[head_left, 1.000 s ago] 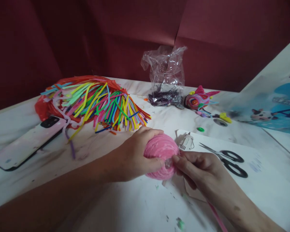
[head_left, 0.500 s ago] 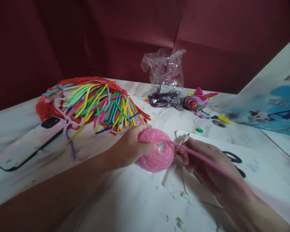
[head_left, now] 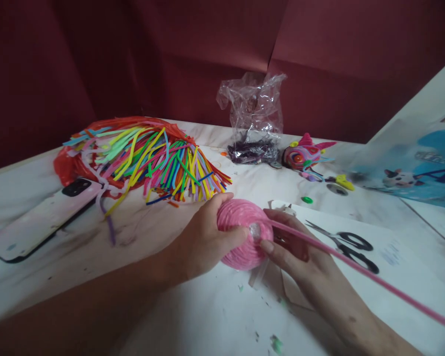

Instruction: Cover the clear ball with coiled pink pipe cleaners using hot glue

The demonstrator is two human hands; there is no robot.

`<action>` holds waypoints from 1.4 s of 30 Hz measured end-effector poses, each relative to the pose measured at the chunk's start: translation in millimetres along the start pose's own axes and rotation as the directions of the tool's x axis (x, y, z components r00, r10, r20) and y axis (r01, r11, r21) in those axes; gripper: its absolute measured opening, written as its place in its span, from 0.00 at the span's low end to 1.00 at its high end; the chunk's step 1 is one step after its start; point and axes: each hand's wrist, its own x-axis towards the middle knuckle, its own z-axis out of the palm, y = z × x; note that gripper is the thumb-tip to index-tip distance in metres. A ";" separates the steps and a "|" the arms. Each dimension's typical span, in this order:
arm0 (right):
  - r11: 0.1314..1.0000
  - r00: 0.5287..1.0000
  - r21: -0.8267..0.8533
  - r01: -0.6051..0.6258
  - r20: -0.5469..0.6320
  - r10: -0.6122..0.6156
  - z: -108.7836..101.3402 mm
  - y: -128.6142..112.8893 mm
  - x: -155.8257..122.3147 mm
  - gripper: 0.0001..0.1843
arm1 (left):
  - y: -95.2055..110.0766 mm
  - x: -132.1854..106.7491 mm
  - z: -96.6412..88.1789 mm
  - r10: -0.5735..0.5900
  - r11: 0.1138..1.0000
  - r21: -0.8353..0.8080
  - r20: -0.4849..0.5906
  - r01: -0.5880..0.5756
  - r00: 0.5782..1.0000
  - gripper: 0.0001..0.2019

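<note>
A ball wound in pink pipe cleaner [head_left: 241, 257] is held just above the table between my two hands. A small clear, shiny patch shows at the center of its facing side. My left hand [head_left: 207, 235] grips it from the left, thumb across the front and fingers behind. My right hand [head_left: 300, 252] holds the right side, its thumb on the front edge and its other fingers partly hidden behind. From the ball's right side a loose pink strand [head_left: 363, 269] runs over my right hand to the lower right. Black-handled scissors [head_left: 341, 242] lie on white paper [head_left: 396, 272] beside that hand.
Colorful pipe cleaners [head_left: 163, 158] spill from red plastic at the back left, near a phone [head_left: 44, 222]. Behind stand a clear plastic bag [head_left: 255, 109] and a decorated ball [head_left: 300, 155]. A green button [head_left: 307, 200] and small scraps lie about. A blue printed package [head_left: 422, 168] is right.
My right hand has come round the ball's right side, and its thumb now touches the front. The ball has shifted slightly right. The scissors now show fully, and the strand stretches farther right.
</note>
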 end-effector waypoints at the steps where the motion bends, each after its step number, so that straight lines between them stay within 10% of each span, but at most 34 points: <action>1: 1.000 1.000 0.005 -0.003 0.019 0.003 -0.5 1.0 0.4 0.29 | -0.7 -1.3 0.9 0.008 1.000 0.020 -0.001 -0.008 1.000 0.32; 38: 0.998 0.994 -0.024 0.050 0.098 -0.048 -6.7 10.3 5.2 0.38 | 4.1 -10.7 4.1 -0.013 0.987 0.157 -0.030 0.018 0.999 0.37; 42: 0.999 0.994 -0.019 0.043 0.099 -0.041 -8.8 5.6 4.3 0.36 | 13.5 -10.4 -5.0 -0.005 1.000 0.018 0.097 0.003 0.995 0.23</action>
